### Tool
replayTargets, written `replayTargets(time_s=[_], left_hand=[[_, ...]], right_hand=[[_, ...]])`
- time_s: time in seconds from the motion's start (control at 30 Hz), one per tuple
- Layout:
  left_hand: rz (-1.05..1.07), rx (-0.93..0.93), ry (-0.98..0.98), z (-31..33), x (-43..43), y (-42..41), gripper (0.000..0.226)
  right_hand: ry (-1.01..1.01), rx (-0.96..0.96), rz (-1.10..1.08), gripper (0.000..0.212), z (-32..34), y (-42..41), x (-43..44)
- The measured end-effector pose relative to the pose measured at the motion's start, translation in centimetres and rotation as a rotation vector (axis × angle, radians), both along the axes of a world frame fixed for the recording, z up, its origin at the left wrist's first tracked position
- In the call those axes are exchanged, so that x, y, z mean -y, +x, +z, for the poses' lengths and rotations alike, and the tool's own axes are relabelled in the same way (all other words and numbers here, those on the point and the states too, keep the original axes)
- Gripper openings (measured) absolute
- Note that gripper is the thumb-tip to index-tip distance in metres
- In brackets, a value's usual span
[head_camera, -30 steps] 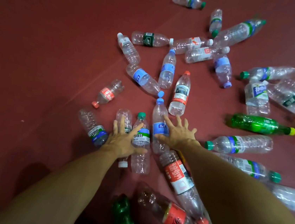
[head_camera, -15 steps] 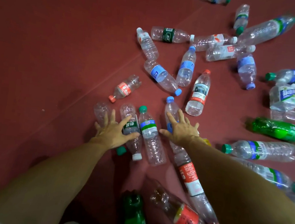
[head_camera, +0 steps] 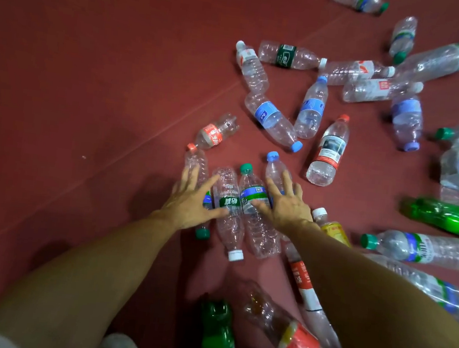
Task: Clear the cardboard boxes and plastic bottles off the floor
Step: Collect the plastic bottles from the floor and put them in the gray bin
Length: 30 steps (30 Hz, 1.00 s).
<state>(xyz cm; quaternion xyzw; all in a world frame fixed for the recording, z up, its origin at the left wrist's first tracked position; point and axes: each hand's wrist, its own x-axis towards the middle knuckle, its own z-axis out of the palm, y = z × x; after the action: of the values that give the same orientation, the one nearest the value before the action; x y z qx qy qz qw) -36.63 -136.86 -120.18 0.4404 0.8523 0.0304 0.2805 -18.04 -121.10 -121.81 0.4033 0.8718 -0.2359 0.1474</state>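
Several empty plastic bottles lie scattered on a dark red floor [head_camera: 91, 72]. My left hand [head_camera: 193, 201] lies flat with spread fingers over a clear bottle with a green cap [head_camera: 196, 164] and touches a white-capped bottle with a dark green label [head_camera: 227, 216]. My right hand [head_camera: 285, 203], fingers straight, presses on a blue-capped bottle [head_camera: 274, 167] and touches a green-capped bottle with a blue and green label [head_camera: 254, 225]. These bottles lie side by side between my hands. No cardboard box is in view.
More bottles spread to the far right, among them a red-labelled one [head_camera: 328, 152] and a green one [head_camera: 446, 217]. Near my body lie a dark green bottle [head_camera: 217, 335] and a red-labelled cola bottle [head_camera: 297, 347]. The floor to the left is bare.
Both hands have drawn the bottles under them closer together and toward me. The view has shifted, so the scattered bottles now sit further right in the frame.
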Motion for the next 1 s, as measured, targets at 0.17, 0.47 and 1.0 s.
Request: replayTargets(time_s=[0.17, 0.47, 1.0], left_hand=[[0.114, 0.116, -0.116, 0.1, 0.3, 0.2, 0.106], [0.134, 0.100, -0.091, -0.5, -0.4, 1.1, 0.102], [0.081, -0.023, -0.098, -0.6, -2.5, 2.3, 0.104]], right_hand=[[-0.046, -0.007, -0.012, 0.084, 0.4, 0.1, 0.2], [-0.041, 0.151, 0.027, 0.104, 0.6, -1.1, 1.4], [-0.079, -0.043, -0.155, 0.071, 0.1, 0.6, 1.0]])
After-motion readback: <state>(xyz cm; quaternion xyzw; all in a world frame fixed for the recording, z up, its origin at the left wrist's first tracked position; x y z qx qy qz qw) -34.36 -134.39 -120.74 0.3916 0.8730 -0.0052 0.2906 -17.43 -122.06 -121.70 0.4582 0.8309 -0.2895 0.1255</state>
